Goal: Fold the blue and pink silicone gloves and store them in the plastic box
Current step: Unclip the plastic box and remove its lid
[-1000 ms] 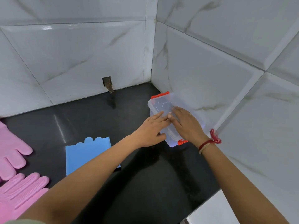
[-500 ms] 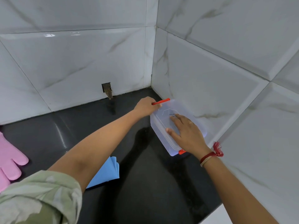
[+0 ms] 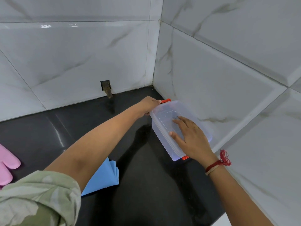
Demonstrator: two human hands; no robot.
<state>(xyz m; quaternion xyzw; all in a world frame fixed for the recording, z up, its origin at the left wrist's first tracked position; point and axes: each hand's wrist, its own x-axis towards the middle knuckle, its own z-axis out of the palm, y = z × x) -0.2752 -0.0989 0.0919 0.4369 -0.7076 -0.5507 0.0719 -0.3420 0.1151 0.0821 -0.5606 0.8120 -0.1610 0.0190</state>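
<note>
Translucent plastic box (image 3: 164,128), lidded, orange clips (image 3: 166,100).

A clear plastic box (image 3: 164,128) with its lid on sits right of frame centre on the glossy black desk (image 3: 65,124), against the white tiled wall. The right hand (image 3: 190,137) lies flat on the lid; the left hand (image 3: 149,105) pinches the far orange latch (image 3: 167,100). A folded blue silicone glove (image 3: 104,176) lies lower centre, a pink silicone glove (image 3: 6,165) at the left edge.

Pale green patterned sleeve (image 3: 40,198), red thread wristband (image 3: 218,163) (tasselled), thin ring (image 3: 195,127)
</note>
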